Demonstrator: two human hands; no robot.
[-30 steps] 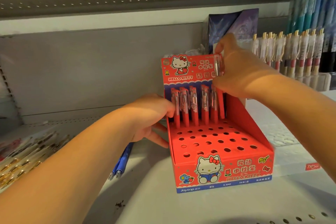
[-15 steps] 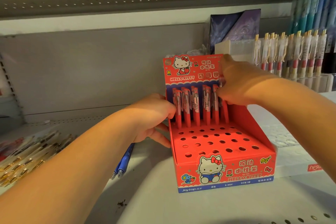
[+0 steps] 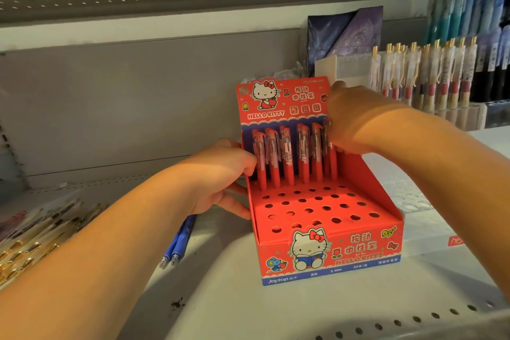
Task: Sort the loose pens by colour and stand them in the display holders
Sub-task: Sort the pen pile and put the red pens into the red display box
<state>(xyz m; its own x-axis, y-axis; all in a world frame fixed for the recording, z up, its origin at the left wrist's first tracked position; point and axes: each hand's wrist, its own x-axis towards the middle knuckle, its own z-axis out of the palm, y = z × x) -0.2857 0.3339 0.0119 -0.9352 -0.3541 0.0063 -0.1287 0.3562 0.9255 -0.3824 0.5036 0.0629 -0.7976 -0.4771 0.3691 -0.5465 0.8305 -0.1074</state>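
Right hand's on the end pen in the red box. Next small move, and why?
Probably let go and draw the right hand back. The red pen it holds stands in the back row of the box, its barrel reaching down as far as its neighbours', so it looks seated. The left hand grips the box's left wall, steadying it.

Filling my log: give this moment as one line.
left hand holds red cardboard display box | right hand pinches red plastic pen, back row
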